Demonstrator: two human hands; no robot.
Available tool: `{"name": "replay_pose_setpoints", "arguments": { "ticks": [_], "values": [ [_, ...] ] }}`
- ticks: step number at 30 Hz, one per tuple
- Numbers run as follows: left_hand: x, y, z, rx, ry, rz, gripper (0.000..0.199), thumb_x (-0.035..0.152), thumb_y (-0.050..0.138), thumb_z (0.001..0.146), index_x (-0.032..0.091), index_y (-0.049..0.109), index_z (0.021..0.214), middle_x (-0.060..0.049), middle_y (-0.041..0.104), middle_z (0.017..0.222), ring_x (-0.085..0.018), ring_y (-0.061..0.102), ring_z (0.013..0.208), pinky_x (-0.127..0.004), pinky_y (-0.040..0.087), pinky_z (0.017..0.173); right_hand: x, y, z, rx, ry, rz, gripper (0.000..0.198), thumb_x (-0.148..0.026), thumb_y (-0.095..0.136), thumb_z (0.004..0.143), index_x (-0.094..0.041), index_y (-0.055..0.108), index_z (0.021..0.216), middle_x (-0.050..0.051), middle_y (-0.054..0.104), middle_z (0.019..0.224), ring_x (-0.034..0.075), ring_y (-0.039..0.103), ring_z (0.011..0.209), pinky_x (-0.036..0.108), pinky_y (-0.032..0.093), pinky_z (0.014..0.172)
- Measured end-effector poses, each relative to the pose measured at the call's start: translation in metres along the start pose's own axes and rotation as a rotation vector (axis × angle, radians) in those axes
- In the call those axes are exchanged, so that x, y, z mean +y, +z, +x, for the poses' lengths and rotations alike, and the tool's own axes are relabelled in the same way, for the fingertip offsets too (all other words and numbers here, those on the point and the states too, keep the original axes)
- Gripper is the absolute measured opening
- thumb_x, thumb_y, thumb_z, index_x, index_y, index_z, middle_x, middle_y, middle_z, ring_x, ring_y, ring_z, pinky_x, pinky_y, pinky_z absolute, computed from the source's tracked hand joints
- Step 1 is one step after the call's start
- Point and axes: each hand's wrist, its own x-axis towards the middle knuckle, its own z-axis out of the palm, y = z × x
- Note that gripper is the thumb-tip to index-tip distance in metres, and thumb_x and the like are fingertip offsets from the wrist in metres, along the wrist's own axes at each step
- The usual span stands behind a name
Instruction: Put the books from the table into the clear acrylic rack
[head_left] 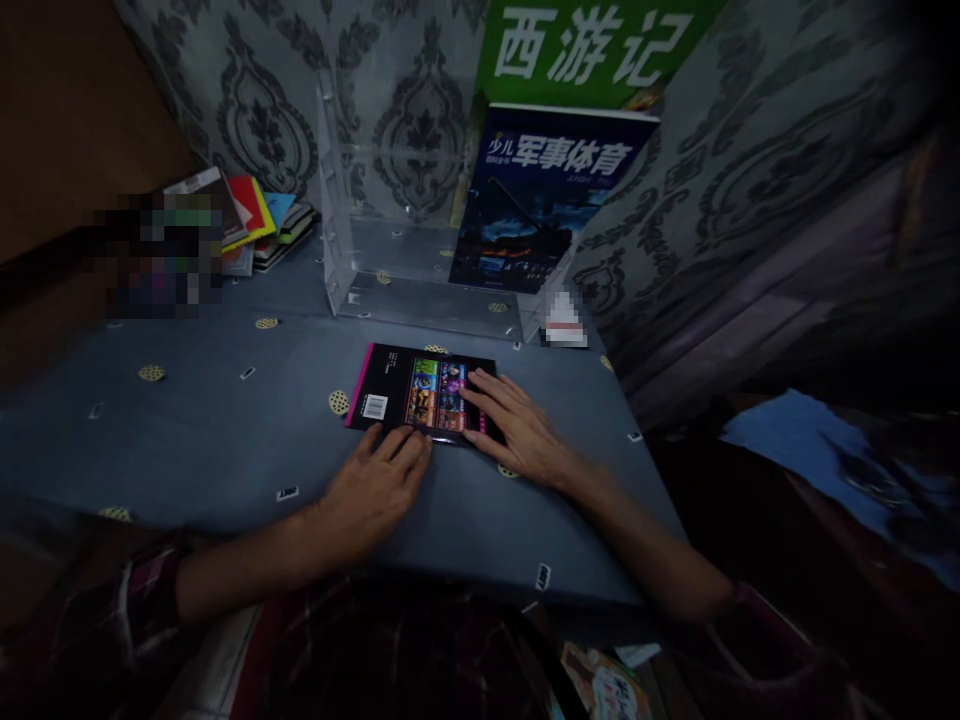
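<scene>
A black book point(396, 375) with a pink spine lies flat on the table, its back cover with a barcode and small coloured pictures facing up. My left hand point(379, 485) rests at the book's near edge, fingers stretched forward and fingertips touching the edge. On the book's right side lies my right hand point(521, 430), with fingers spread flat over the cover. Neither hand grips anything. Behind the book stands a clear acrylic rack point(442, 318), holding a dark blue book point(525, 215) and a green book point(577, 55) upright at its right side.
At the back left is a pile of books point(259, 215). A small white object point(564, 325), blurred, sits by the rack's right foot. Patterned grey cloth point(225, 420) covers the table, whose right edge drops off beyond my right arm. A blue cloth point(795, 450) lies farther right.
</scene>
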Motion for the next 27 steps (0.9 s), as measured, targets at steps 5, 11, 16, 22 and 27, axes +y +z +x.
{"name": "replay_pose_setpoints", "arguments": {
  "ticks": [5, 11, 16, 22, 27],
  "values": [
    [-0.005, 0.002, -0.011, -0.003, -0.059, 0.018, 0.052, 0.009, 0.038, 0.097, 0.006, 0.045, 0.149, -0.022, 0.06, 0.136, -0.031, 0.051, 0.133, -0.053, 0.046, 0.11, 0.0, 0.0, 0.001, -0.009, 0.001, -0.009, 0.054, -0.05, 0.054, 0.098, -0.027, 0.052, 0.147, 0.01, 0.049, 0.156, 0.031, 0.041, 0.148, 0.064, 0.032, 0.121],
    [-0.016, 0.003, -0.028, -0.007, -0.205, 0.055, 0.051, 0.004, 0.038, 0.094, 0.005, 0.052, 0.144, -0.019, 0.064, 0.129, -0.032, 0.057, 0.126, -0.05, 0.051, 0.104, 0.001, -0.002, 0.003, 0.0, -0.017, -0.008, 0.052, -0.051, 0.055, 0.097, -0.025, 0.056, 0.143, 0.012, 0.053, 0.152, 0.034, 0.044, 0.145, 0.066, 0.032, 0.12],
    [-0.022, 0.01, -0.04, 0.032, -0.279, 0.052, 0.048, 0.006, 0.038, 0.095, 0.005, 0.054, 0.141, -0.019, 0.065, 0.128, -0.032, 0.059, 0.121, -0.047, 0.052, 0.1, -0.028, -0.003, 0.023, -0.062, -0.121, 0.036, 0.04, -0.04, 0.057, 0.098, -0.028, 0.062, 0.135, 0.009, 0.062, 0.144, 0.031, 0.051, 0.141, 0.066, 0.029, 0.121],
    [-0.019, 0.018, -0.042, 0.125, -0.305, 0.091, 0.042, 0.008, 0.041, 0.096, 0.007, 0.058, 0.134, -0.018, 0.066, 0.125, -0.031, 0.059, 0.119, -0.046, 0.052, 0.099, -0.082, 0.012, 0.059, -0.251, -0.304, 0.117, 0.051, -0.046, 0.047, 0.103, -0.019, 0.051, 0.147, 0.011, 0.052, 0.154, 0.024, 0.043, 0.147, 0.053, 0.027, 0.126],
    [-0.021, 0.021, -0.044, 0.167, -0.254, 0.09, 0.041, 0.011, 0.042, 0.096, 0.007, 0.059, 0.134, -0.018, 0.064, 0.13, -0.031, 0.053, 0.13, -0.05, 0.044, 0.109, -0.089, 0.023, 0.07, -0.326, -0.324, 0.122, 0.059, -0.051, 0.048, 0.102, -0.02, 0.043, 0.152, 0.012, 0.047, 0.157, 0.023, 0.038, 0.149, 0.052, 0.023, 0.128]
  ]
}}
